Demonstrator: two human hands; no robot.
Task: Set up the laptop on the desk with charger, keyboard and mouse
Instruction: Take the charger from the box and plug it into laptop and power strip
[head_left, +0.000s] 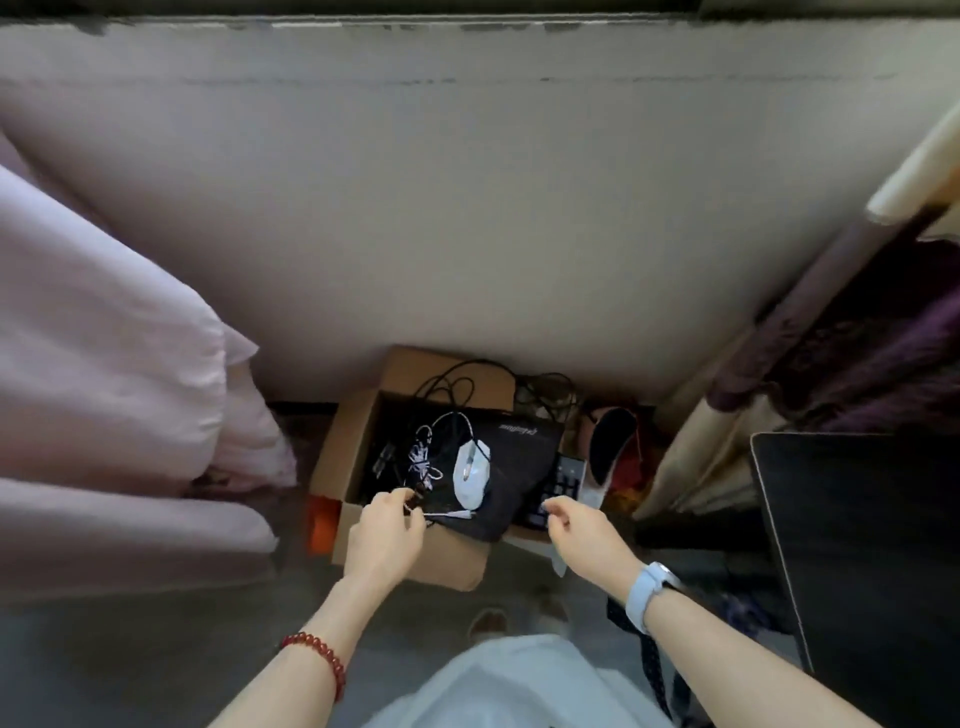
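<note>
Reaching hands over box (358, 441); left (383, 535) pinching cable (415, 493); right (582, 530) half-curled, empty

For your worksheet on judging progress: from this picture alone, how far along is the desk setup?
Early. Done: nothing visibly set up; the white mouse lies on a black pad in the cardboard box on the floor, and the keyboard pokes out beside it. In hand: the left hand pinches a cable end at the box; the right hand hovers by the keyboard. Left: carrying everything to the desk and connecting it.
</note>
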